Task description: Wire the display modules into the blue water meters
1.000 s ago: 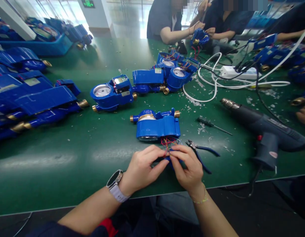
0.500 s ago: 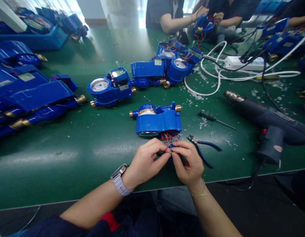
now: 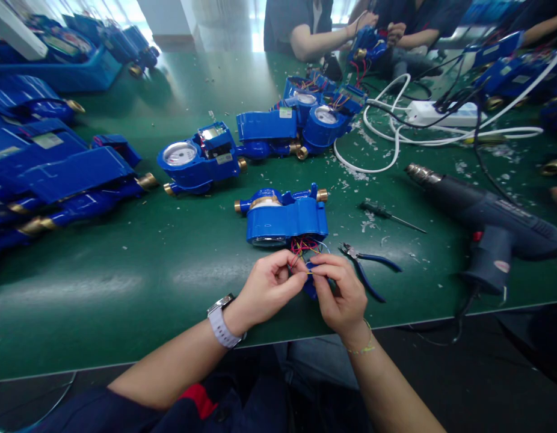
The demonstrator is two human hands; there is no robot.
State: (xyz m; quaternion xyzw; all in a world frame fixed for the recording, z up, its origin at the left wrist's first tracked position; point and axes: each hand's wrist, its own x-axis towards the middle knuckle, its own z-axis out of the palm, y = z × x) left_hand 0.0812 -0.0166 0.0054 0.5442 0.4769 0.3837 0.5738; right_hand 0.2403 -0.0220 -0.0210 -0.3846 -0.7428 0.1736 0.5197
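A blue meter lies on its side on the green table, with thin red, yellow and dark wires coming out of its near side. Just below it my left hand pinches a yellow wire between thumb and index finger. The other end of that short stretch is pinched by my right hand, so the fingertips of both hands almost meet. A small blue part sits beneath the fingers, mostly hidden. Cutting pliers lie open to the right of my right hand.
A screwdriver and a heat gun lie at the right. More blue meters stand at the left and behind. A white power strip with looped cables is at the back right. Other people work across the table.
The view has shifted slightly. My left fingers have curled a little, and the red wires between the hands have moved leftward, while both hands still pinch at the yellow wire.
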